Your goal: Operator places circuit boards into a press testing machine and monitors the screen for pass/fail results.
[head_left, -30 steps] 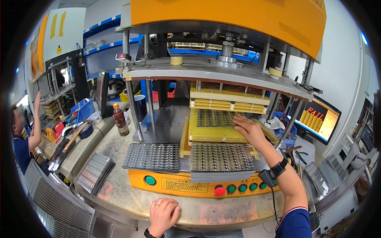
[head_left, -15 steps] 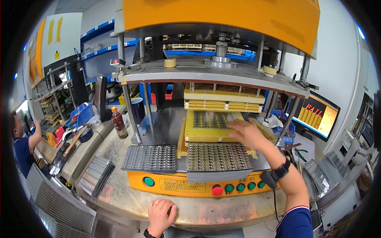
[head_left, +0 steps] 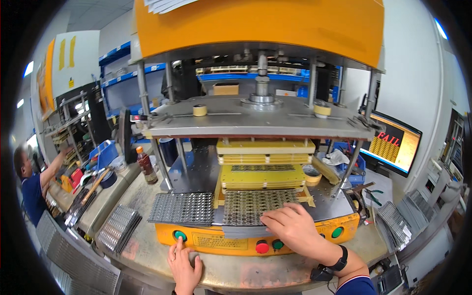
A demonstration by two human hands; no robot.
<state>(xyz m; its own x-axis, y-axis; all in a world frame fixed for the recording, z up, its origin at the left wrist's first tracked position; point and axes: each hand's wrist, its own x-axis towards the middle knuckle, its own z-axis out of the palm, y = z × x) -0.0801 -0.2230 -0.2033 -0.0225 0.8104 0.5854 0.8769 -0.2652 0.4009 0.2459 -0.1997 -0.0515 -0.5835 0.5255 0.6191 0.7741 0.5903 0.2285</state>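
My left hand point(head_left: 185, 269) reaches up with its forefinger extended onto the green button point(head_left: 180, 235) at the left of the press's orange front panel. Its fingers are apart and hold nothing. Over the right half of that panel is my right hand point(head_left: 290, 229), fingers loosely bent and apart, its fingertips by the right edge of a stack of metallic circuit panels point(head_left: 248, 207). Whether they touch the stack is hard to tell. Behind the stack lies the yellow lower fixture point(head_left: 263, 178) with a panel on it. The yellow upper fixture point(head_left: 266, 147) hangs just above.
Another panel stack point(head_left: 181, 208) lies at left on the press bed. More panels point(head_left: 118, 228) rest on the bench. A red button point(head_left: 262, 247) sits mid-panel. At right stand a monitor point(head_left: 392, 143) and pliers point(head_left: 374, 196). A bottle point(head_left: 146, 166) and a co-worker point(head_left: 33, 184) are left.
My right hand has come back from the fixture to the front panel. My left hand has moved up-left onto the green button. The upper plate and fixture sit lower, nearer the lower fixture.
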